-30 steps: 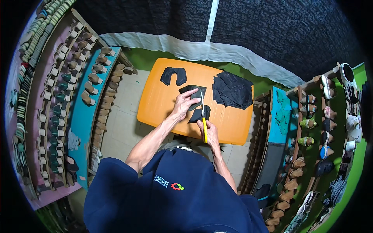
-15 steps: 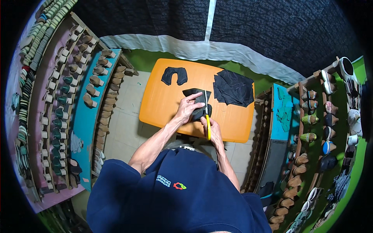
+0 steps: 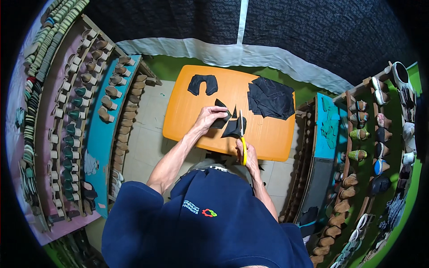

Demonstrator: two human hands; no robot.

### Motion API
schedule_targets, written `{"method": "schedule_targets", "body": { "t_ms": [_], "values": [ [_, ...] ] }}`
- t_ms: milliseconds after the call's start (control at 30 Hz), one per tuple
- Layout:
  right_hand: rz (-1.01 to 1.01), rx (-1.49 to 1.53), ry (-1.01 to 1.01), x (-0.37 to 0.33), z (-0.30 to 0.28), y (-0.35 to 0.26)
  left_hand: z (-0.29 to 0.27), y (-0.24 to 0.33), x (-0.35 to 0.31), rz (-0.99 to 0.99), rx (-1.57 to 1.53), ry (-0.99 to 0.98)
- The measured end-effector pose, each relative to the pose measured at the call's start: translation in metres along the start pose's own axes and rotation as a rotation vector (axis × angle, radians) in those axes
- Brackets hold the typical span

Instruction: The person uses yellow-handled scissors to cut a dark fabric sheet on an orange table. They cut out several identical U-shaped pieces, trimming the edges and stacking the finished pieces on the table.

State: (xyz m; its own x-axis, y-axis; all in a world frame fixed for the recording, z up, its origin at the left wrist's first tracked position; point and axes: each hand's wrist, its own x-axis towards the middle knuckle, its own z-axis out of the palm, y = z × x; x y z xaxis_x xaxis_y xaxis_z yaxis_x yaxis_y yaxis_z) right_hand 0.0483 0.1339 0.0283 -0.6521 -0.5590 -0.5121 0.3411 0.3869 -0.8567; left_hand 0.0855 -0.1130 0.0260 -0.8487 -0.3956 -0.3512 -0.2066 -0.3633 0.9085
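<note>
Our left hand pinches the black cut piece flat on the orange tabletop; it looks thin, limp and light, best held near the cut line. Our right hand is closed on yellow-handled scissors, blades in the piece. Ahead of the left hand lies a finished black shape; ahead-right of the right hand, a black stack, nothing blocking.
</note>
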Motion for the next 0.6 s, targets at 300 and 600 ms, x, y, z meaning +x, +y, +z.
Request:
{"method": "schedule_targets", "body": {
  "t_ms": [300, 600],
  "values": [
    [-0.109, -0.157, -0.185, -0.015, 0.006, 0.001, -0.01, 0.029, -0.004, -0.052, -0.015, -0.125],
    [-0.119, -0.226, -0.143, -0.023, 0.008, -0.015, -0.003, 0.032, -0.002, -0.042, -0.001, -0.241]
  ]
}}
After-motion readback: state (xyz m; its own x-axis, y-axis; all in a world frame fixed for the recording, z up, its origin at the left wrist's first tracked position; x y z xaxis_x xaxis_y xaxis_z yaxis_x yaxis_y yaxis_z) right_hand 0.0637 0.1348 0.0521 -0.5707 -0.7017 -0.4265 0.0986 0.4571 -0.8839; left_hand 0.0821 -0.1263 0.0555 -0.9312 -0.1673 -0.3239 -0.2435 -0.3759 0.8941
